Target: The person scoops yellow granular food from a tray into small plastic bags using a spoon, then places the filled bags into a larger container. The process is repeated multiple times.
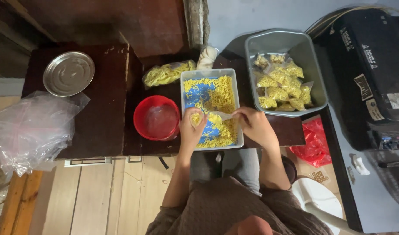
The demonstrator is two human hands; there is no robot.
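Clear pouch (220,116), crinkly, btwn hands (223,124).

Yellow snack strands and a small clear bag over a pale tray

A rectangular pale tray (184,93) with a blue bottom lay lengthwise on the dark table, strewn with loose yellow snack strands (223,93) heaped mostly along its right side, the blue showing through on the left. Over its near end, the left hand (191,128) cupped a small clump of strands, while the right hand (254,124) pinched the edge of a small clear plastic bag (220,116), which lay nearly flat between the 2 hands and was partly filled with yellow.
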